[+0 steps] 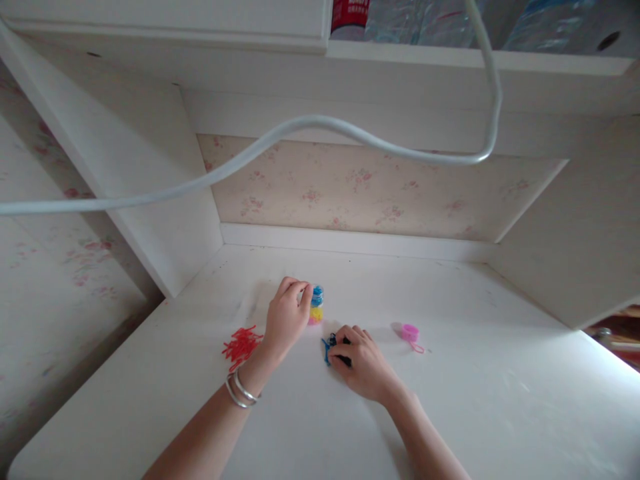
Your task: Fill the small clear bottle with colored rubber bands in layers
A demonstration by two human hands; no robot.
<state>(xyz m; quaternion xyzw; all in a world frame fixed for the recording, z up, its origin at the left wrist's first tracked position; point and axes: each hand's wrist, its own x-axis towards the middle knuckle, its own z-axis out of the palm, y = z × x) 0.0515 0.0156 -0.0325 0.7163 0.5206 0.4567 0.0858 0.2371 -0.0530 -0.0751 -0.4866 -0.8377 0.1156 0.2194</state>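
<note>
My left hand (287, 320) has its thumb and fingers pinched together at the left edge of a small clear pot (317, 295) with blue elastic bands inside. What is between those fingertips is hidden. Just in front of this pot are a yellow piece (317, 313) and a pink piece (314, 321), perhaps more pots stacked with it. My right hand (363, 363) rests on the table, its fingers curled over a small heap of blue and black elastic bands (327, 348). To the left of my left wrist lies a loose pile of red elastic bands (241, 345).
A pink round lid or ring (410, 332) lies to the right, with a pink loop (417, 348) beside it. White side panels flank the white table (475, 400). A pale cable (320, 122) crosses overhead, under a shelf (480, 59) holding a red can (350, 17).
</note>
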